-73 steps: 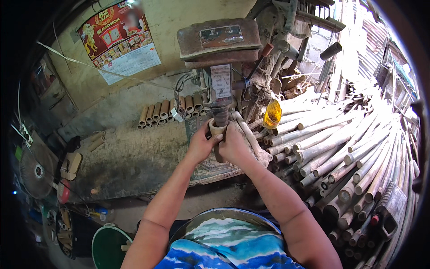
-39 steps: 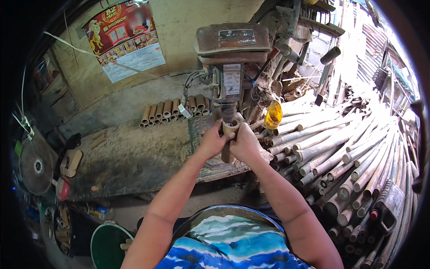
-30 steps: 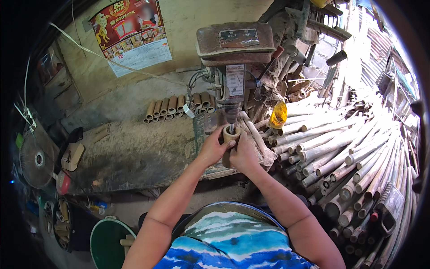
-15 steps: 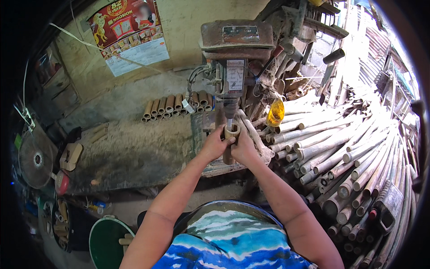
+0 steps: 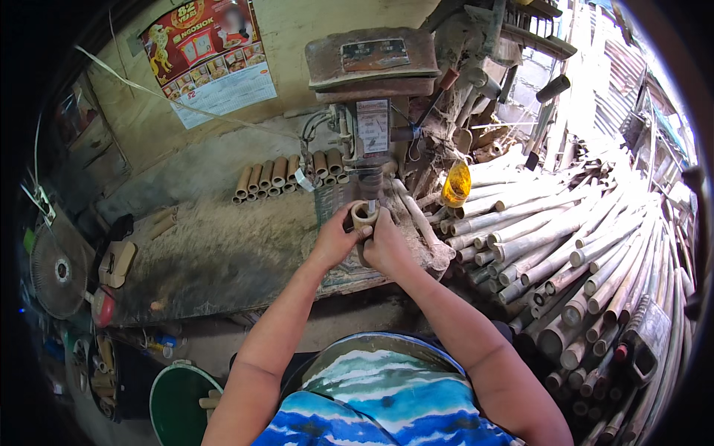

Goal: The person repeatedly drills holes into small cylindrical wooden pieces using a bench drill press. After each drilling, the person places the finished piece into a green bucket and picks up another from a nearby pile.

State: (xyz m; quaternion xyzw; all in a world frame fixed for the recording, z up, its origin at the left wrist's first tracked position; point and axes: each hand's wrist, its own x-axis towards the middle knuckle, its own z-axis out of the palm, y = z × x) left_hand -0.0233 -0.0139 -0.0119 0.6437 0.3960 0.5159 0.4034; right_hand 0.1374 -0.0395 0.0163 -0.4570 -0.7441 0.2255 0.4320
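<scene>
A short bamboo tube (image 5: 361, 218) is gripped between my two hands, its open end facing up. My left hand (image 5: 336, 239) closes on its left side, thumb near the rim. My right hand (image 5: 387, 247) wraps the right side and hides most of the lower part. Above stands a dusty drill press (image 5: 372, 67), with its chuck (image 5: 370, 180) directly over the tube. The metal bit (image 5: 372, 205) reaches down to the right part of the tube's mouth; how deep it goes is hidden.
Cut bamboo tubes (image 5: 279, 173) are stacked behind the dusty bench (image 5: 216, 253). Long bamboo poles (image 5: 550, 238) pile up at right, beside a hanging yellow container (image 5: 456, 184). A fan (image 5: 62, 267) stands left, a green bucket (image 5: 178, 398) below. A jug (image 5: 648, 342) rests on the poles.
My hands and the tube have moved left, and the tube's lower end no longer shows below my fingers. The drill press's head also appears farther left. The bit sits nearer the tube's right wall.
</scene>
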